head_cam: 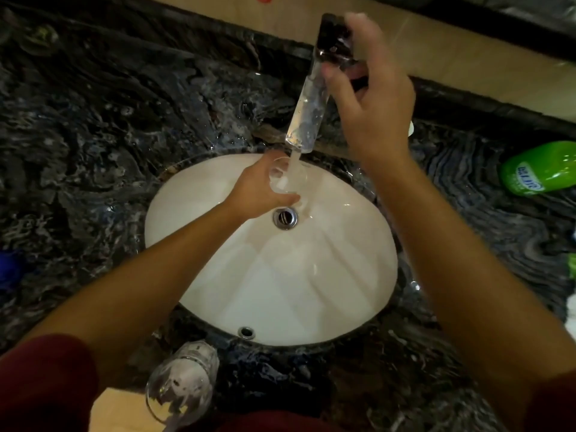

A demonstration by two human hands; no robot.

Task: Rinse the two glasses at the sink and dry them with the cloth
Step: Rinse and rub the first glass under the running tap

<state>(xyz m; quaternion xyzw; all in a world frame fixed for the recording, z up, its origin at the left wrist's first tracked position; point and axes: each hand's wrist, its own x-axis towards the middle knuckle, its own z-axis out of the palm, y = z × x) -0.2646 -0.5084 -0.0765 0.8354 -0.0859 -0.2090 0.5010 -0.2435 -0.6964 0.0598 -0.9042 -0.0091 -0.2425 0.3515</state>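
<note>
gripping a glass (285,179) under water, left hand (258,194); right hand (371,98) pinches tap handle (335,42).

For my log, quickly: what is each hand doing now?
Left hand: closed around a glass under the water.
Right hand: on the tap handle.

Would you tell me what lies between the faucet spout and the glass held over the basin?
In the head view, only the falling water stream spans from faucet spout to glass.
</note>
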